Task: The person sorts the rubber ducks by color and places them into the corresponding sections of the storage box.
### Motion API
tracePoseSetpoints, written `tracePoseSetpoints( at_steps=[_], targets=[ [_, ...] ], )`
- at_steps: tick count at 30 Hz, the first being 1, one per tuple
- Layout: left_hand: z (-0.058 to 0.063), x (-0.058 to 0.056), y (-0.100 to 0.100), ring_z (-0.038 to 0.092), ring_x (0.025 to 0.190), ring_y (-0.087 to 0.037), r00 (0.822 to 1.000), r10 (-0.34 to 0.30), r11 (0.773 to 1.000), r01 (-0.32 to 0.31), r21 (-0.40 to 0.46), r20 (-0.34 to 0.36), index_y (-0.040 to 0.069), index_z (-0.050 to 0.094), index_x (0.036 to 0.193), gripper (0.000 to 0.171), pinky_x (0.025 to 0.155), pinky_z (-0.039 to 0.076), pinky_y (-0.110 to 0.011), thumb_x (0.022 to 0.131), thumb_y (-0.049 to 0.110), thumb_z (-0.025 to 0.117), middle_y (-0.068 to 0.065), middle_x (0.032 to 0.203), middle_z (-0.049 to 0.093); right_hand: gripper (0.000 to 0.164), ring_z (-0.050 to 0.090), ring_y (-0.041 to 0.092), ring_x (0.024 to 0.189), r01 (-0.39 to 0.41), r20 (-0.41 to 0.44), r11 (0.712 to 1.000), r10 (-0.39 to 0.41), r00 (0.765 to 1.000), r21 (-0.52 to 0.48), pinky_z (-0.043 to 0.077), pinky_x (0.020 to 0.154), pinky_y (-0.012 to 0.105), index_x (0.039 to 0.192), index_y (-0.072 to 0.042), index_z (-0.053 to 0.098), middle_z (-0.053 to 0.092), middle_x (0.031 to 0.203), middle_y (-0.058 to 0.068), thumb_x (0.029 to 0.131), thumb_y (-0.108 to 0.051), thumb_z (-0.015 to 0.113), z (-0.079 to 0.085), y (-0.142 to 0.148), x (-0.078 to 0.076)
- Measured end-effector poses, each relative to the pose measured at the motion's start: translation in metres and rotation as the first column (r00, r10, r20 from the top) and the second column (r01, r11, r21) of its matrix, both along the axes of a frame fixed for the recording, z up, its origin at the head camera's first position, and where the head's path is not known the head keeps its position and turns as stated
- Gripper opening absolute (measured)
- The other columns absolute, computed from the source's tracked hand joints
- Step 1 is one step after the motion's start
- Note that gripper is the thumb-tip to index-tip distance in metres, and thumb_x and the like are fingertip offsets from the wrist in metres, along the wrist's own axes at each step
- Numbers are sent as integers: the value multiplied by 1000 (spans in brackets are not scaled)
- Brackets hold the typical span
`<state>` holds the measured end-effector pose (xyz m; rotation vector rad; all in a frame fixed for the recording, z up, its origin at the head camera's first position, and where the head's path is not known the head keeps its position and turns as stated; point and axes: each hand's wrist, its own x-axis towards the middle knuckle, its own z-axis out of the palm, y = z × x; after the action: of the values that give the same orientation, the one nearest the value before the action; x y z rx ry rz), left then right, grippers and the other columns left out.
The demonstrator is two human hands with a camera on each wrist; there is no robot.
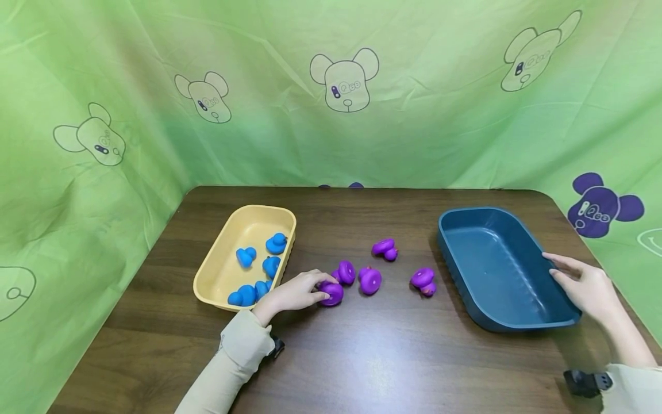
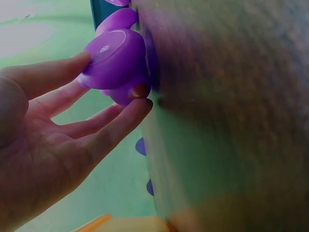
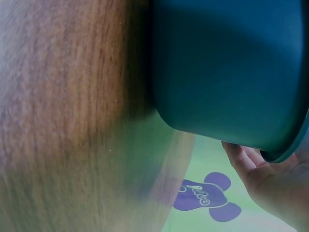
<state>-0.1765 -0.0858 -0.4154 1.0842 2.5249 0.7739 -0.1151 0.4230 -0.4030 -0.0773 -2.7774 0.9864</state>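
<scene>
My left hand [image 1: 300, 291] pinches a purple rubber duck [image 2: 118, 58] between thumb and fingertips, its round flat base turned up toward the thumb. In the head view this duck lies nearest me among several purple ducks, with another purple duck [image 1: 346, 272] right behind it. Over at the right, my right hand [image 1: 589, 287] holds the right rim of a deep blue basin [image 1: 465, 282]. The right wrist view shows fingers [image 3: 236, 157] against the basin's outer wall, under the rim, while the rest of the hand is partly hidden by it.
A yellow basin [image 1: 219, 253] at the left holds several blue ducks [image 1: 246, 257]; my left wrist passes by its front right corner. Loose purple ducks [image 1: 423, 280] are spread between the two basins. Green printed cloth [image 1: 289, 144] hangs behind the brown table [image 1: 362, 368].
</scene>
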Motion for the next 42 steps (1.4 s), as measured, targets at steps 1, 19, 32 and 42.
tracePoseSetpoints(
  at_steps=[1, 19, 32, 42],
  targets=[
    [0, 0, 0, 51, 91, -18, 1000, 2, 1000, -2, 4, 1, 6, 57, 112, 26, 77, 42, -28, 87, 13, 55, -7, 100, 55, 36, 34, -29, 73, 1, 3, 1000, -1, 1000, -2, 35, 54, 4, 124, -22, 53, 32, 86, -48, 88, -16, 52, 0, 0, 0],
    [14, -1, 8, 50, 95, -17, 999, 44, 998, -44, 49, 7, 8, 55, 116, 29, 82, 41, -31, 88, 14, 54, -6, 105, 54, 38, 32, -30, 72, 32, 47, 999, -33, 998, 21, 35, 54, 5, 126, -17, 51, 32, 84, -45, 89, -21, 51, -3, -1, 0],
    [24, -4, 25, 49, 96, -14, 999, 30, 996, -28, 87, -23, 10, 55, 116, 28, 82, 41, -28, 88, 15, 54, -5, 107, 54, 38, 33, -30, 72, 44, 19, 999, -44, 999, -5, 35, 54, 3, 126, -18, 51, 32, 83, -46, 89, -19, 52, -5, -1, 0],
    [29, -7, 44, 49, 96, -13, 1000, 11, 994, -7, 111, -30, 10, 55, 117, 28, 82, 40, -25, 89, 14, 53, -6, 108, 53, 38, 33, -29, 69, 74, 25, 997, -75, 997, 27, 35, 52, 5, 126, -21, 51, 45, 89, -39, 88, -21, 53, -6, -1, 0]
  ],
)
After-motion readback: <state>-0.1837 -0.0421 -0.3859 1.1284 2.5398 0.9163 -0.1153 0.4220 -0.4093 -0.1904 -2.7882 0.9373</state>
